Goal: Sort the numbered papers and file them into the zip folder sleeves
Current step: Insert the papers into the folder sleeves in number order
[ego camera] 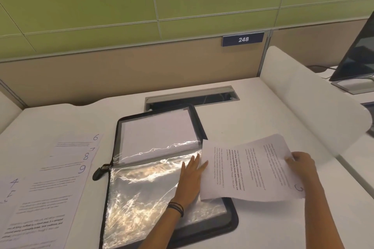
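Here the open black-edged zip folder (230,226) lies lengthwise away from the person on the white desk (242,111); the flat left hand (190,180) spreads its glossy clear sleeve (145,192); the right hand (302,164) pinches a printed white sheet (249,170) crosswise.

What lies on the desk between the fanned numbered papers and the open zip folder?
In the head view, only bare desk separates the numbered papers from the zip folder; its zipper pull hangs there.

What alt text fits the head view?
A right hand holds a printed sheet at an open zip folder, while the left hand presses its clear sleeve. Numbered papers lie fanned to the left.
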Available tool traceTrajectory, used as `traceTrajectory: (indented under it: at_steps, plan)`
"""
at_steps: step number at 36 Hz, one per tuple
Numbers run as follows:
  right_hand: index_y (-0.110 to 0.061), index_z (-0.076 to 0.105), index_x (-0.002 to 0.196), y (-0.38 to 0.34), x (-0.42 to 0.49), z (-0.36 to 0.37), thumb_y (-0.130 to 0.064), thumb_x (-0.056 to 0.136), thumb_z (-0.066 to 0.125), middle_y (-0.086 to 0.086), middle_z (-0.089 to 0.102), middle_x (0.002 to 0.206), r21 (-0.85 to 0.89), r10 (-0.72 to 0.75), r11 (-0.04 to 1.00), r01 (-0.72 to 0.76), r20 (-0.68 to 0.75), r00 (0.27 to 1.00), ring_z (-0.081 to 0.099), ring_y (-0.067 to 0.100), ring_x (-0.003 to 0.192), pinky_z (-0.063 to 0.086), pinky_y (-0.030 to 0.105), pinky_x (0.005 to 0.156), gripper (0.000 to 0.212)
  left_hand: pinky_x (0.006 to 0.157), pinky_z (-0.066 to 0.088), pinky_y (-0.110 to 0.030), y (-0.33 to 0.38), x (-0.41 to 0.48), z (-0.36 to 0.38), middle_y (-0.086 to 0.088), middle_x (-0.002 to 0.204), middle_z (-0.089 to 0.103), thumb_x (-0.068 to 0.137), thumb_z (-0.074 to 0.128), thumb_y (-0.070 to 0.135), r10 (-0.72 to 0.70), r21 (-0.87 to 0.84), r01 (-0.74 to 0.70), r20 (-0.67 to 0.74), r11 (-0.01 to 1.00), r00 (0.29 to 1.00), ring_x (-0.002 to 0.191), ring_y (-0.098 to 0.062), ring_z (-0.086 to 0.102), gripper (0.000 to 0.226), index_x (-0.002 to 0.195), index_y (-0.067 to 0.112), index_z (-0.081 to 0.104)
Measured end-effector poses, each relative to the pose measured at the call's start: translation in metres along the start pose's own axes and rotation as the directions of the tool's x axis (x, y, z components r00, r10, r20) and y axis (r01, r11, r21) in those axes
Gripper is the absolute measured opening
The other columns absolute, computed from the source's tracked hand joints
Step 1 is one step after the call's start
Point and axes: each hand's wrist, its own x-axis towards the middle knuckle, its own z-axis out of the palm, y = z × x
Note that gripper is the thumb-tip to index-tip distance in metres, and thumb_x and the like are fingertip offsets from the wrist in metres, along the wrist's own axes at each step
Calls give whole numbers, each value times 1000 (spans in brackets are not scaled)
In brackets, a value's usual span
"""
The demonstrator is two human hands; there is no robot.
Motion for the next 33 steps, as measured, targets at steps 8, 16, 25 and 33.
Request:
traceTrajectory:
  at_steps: [8,16,25,33]
  plan:
    - [0,31,142,0,11,24,-10,85,66,28,42,137,-15,77,997,-76,66,995,40,43,126,33,47,101,67,114,2,-27,1,2,-5,3,155,25,90,1,57,16,-47,-18,-43,999,999,143,-17,24,71,138,31,46]
    - [-7,36,140,-38,4,80,-11,86,65,20,36,144,8,-419,907,421,109,901,31,35,134,23,46,111,62,93,43,-26,9,11,-16,3,118,60,96,34,52,30,-41,-36,-138,998,990,104,-12,55,47,108,17,62]
    - [-19,35,141,-94,-10,124,-31,87,63,1,35,145,56,-536,816,575,446,717,34,20,132,24,37,111,61,67,48,-26,15,33,-9,-1,95,55,81,65,34,-83,109,100,-150,989,985,85,-15,54,20,88,17,57]
    - [-28,35,137,-104,-5,146,-43,81,67,-1,39,138,8,-515,804,595,510,689,38,18,121,31,33,102,66,43,24,-14,13,48,0,5,64,55,28,85,11,-122,128,138,-124,982,985,48,-7,50,51,72,20,61]
